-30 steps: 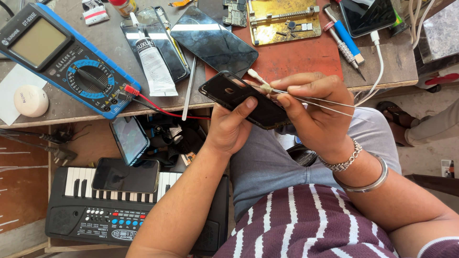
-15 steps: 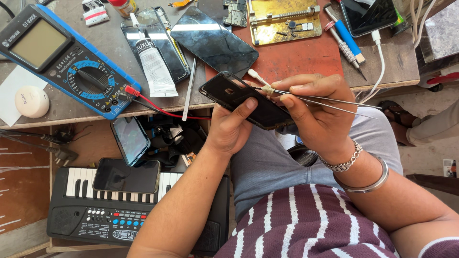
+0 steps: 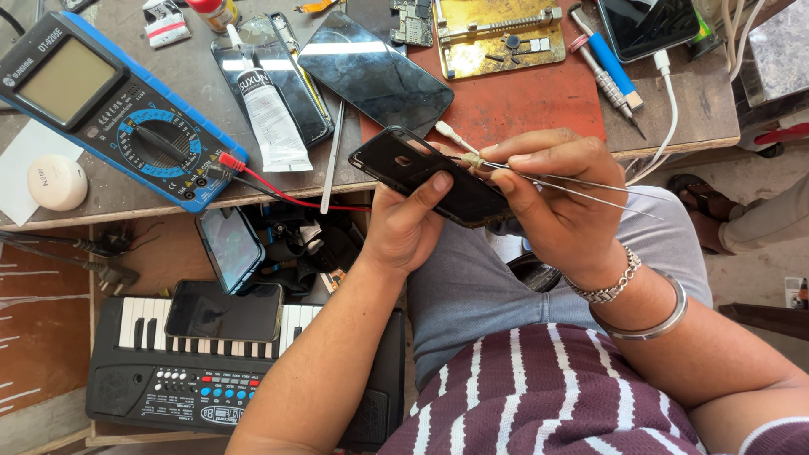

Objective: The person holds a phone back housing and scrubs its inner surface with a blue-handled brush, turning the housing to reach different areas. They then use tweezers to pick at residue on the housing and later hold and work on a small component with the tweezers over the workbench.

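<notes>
My left hand [image 3: 410, 221] grips a black phone back housing [image 3: 421, 171] from below, thumb resting on its inner face, just in front of the workbench edge. My right hand [image 3: 552, 200] pinches thin metal tweezers [image 3: 563, 182] whose tips hold a small pale scrap at the housing's top edge. A white cotton swab [image 3: 448, 135] lies beside the tips. Two metal bracelets sit on my right wrist.
On the bench are a blue multimeter [image 3: 101, 114] with a red lead, a white glue tube [image 3: 265, 114], a dark screen panel [image 3: 375, 74], a brass repair jig [image 3: 497, 34], screwdrivers [image 3: 608, 72] and a charging phone [image 3: 649, 25]. Below stand a small keyboard [image 3: 202, 371] with two phones.
The hands and housing stay nearly still; my right hand and tweezers shifted very slightly against the housing's edge.
</notes>
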Demonstrator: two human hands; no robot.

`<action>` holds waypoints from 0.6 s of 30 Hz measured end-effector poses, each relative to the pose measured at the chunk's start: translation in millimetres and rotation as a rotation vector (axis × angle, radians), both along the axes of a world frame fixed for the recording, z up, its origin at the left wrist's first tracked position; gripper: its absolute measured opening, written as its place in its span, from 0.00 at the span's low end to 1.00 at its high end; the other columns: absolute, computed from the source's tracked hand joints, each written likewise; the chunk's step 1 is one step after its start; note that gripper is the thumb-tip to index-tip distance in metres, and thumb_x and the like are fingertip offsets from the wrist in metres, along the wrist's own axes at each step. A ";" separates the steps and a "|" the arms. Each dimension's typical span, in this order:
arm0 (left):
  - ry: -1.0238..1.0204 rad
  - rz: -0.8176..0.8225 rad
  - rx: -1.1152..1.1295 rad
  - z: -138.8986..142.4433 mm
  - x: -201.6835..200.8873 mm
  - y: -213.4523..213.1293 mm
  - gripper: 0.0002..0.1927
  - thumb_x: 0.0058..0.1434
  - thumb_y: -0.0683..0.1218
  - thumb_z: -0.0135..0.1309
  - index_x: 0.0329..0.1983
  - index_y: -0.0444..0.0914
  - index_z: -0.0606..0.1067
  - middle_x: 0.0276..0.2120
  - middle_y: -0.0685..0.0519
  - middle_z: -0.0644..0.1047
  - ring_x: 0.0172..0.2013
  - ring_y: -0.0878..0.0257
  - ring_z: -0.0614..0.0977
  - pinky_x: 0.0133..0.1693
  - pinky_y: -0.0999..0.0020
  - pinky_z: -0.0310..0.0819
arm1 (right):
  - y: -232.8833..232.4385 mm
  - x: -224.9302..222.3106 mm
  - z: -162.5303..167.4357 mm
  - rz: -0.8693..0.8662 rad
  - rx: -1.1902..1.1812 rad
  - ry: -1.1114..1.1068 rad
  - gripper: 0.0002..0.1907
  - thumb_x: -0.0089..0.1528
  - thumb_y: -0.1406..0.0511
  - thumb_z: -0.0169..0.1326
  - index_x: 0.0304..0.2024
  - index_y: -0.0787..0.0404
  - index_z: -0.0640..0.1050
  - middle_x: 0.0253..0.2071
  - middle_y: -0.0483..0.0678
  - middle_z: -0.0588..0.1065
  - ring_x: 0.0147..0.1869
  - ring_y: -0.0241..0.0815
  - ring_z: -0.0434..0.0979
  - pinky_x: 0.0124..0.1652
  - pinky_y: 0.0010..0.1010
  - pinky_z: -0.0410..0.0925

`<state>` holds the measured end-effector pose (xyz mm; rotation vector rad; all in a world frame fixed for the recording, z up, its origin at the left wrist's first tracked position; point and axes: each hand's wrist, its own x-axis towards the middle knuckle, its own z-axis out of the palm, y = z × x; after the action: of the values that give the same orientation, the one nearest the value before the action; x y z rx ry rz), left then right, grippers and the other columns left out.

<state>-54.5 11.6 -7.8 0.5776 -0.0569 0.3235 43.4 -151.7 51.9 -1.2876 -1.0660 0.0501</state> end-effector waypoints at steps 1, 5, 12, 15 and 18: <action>-0.004 -0.001 0.001 -0.3 0.2 0.1 0.12 0.72 0.35 0.55 0.55 0.38 0.73 0.51 0.50 0.80 0.56 0.59 0.81 0.61 0.60 0.73 | -0.1 0.4 0.6 -0.005 -0.007 -0.007 0.11 0.72 0.76 0.55 0.52 0.65 0.67 0.51 0.60 0.76 0.52 0.42 0.82 0.50 0.26 0.77; -0.011 -0.003 0.009 -1.4 0.3 0.1 0.12 0.72 0.35 0.55 0.55 0.38 0.73 0.51 0.51 0.80 0.56 0.59 0.81 0.61 0.60 0.74 | 0.7 3.0 3.2 -0.021 -0.008 -0.060 0.12 0.71 0.75 0.58 0.50 0.64 0.68 0.49 0.58 0.77 0.50 0.41 0.82 0.49 0.25 0.77; -0.019 0.007 -0.025 -0.7 -0.2 0.1 0.13 0.72 0.34 0.56 0.57 0.39 0.71 0.51 0.52 0.79 0.56 0.59 0.81 0.61 0.60 0.74 | 0.0 5.1 7.6 -0.064 -0.051 -0.156 0.12 0.69 0.76 0.60 0.49 0.63 0.70 0.47 0.57 0.78 0.51 0.42 0.82 0.48 0.26 0.76; 0.004 -0.001 -0.011 0.1 0.0 -0.8 0.15 0.71 0.35 0.56 0.58 0.40 0.70 0.50 0.50 0.79 0.55 0.59 0.81 0.59 0.60 0.75 | -1.4 7.0 7.9 -0.045 -0.041 -0.132 0.12 0.69 0.77 0.59 0.48 0.64 0.69 0.47 0.57 0.78 0.49 0.42 0.82 0.48 0.26 0.76; -0.003 0.009 0.035 0.3 1.3 -1.1 0.16 0.71 0.35 0.56 0.58 0.39 0.70 0.51 0.49 0.80 0.55 0.58 0.81 0.60 0.60 0.75 | -2.6 8.1 6.5 -0.009 -0.026 -0.054 0.12 0.70 0.77 0.57 0.49 0.65 0.68 0.48 0.57 0.77 0.49 0.42 0.82 0.49 0.26 0.77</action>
<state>-53.3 10.5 -7.5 0.6127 -0.0630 0.3325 51.5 -154.3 58.3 -1.3238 -1.1091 0.0227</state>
